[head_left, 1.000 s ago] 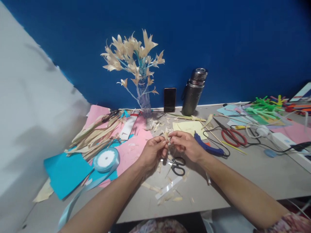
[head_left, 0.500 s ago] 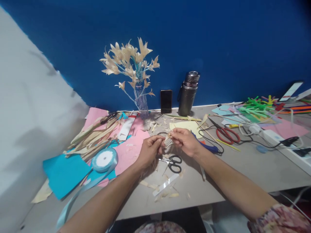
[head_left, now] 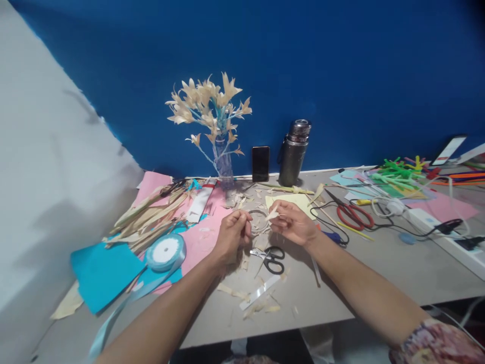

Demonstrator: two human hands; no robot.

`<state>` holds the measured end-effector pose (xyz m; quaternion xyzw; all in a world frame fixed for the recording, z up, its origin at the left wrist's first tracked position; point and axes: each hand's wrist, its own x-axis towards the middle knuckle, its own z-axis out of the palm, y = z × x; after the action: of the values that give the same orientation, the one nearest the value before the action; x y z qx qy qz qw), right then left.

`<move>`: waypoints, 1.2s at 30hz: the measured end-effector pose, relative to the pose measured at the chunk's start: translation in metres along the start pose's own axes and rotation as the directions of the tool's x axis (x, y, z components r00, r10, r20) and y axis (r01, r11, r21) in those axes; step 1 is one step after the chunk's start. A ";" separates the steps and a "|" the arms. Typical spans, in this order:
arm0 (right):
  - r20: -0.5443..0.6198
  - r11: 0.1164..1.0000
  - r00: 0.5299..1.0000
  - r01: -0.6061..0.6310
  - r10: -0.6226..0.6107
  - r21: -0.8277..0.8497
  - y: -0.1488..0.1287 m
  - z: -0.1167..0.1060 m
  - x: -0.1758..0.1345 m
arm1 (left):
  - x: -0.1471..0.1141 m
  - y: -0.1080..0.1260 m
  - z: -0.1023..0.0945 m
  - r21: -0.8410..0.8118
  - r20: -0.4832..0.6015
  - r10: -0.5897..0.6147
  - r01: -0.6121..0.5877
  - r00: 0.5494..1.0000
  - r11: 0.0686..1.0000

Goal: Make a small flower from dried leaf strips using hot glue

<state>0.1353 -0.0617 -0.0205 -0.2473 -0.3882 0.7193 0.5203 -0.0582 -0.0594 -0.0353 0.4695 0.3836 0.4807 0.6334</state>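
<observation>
My right hand (head_left: pixel 293 223) pinches a small pale piece of dried husk (head_left: pixel 272 215) between thumb and fingers. To its left, my left hand (head_left: pixel 234 233) is closed with thumb and forefinger pressed together; whatever it holds is too small to make out. Between and behind the two hands a round ring (head_left: pixel 259 221) lies on the table among husk scraps. Small scissors with black handles (head_left: pixel 273 260) lie just below the hands, blades pointing left. Nearer the front edge is a clear flat strip (head_left: pixel 259 292) with husk scraps around it.
At the back stand a vase (head_left: pixel 223 164) of husk flowers (head_left: pixel 206 103), a phone (head_left: pixel 260 164) and a steel flask (head_left: pixel 294 154). Husk strips (head_left: pixel 151 210) and a ribbon roll (head_left: pixel 165 252) lie left. Red-handled scissors (head_left: pixel 354 216), cables and a power strip (head_left: pixel 450 245) are right.
My hands have drawn apart, and the husk piece that was between them is now at my right fingertips. The view has shifted slightly.
</observation>
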 end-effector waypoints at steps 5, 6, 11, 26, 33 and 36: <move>0.044 0.995 0.998 0.043 -0.039 -0.091 -0.001 -0.010 0.002 | -0.008 0.007 0.005 0.135 0.038 0.052 -0.056 0.998 0.989; 0.041 0.993 0.998 0.041 -0.036 -0.113 0.000 -0.012 0.003 | -0.009 0.008 0.006 0.146 0.031 0.084 -0.087 0.996 0.985; 0.017 0.981 1.000 0.024 -0.021 -0.194 0.003 -0.013 0.006 | -0.013 0.009 0.010 0.282 0.105 0.195 -0.217 0.975 0.935; -0.077 0.977 0.997 -0.019 0.003 -0.213 0.004 -0.009 0.007 | -0.010 0.007 0.011 0.235 -0.046 0.193 -0.177 0.980 0.956; -0.080 0.954 0.997 -0.026 0.002 -0.298 0.004 -0.008 0.008 | -0.015 0.020 0.012 0.200 -0.103 0.157 -0.135 0.982 0.971; -0.079 0.950 0.997 -0.022 -0.003 -0.312 0.006 -0.008 0.008 | -0.015 0.020 0.011 0.206 -0.105 0.162 -0.138 0.981 0.969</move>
<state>0.1354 -0.0530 -0.0292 -0.3566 -0.4754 0.6410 0.4858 -0.0564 -0.0746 -0.0123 0.5279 0.4304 0.5145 0.5210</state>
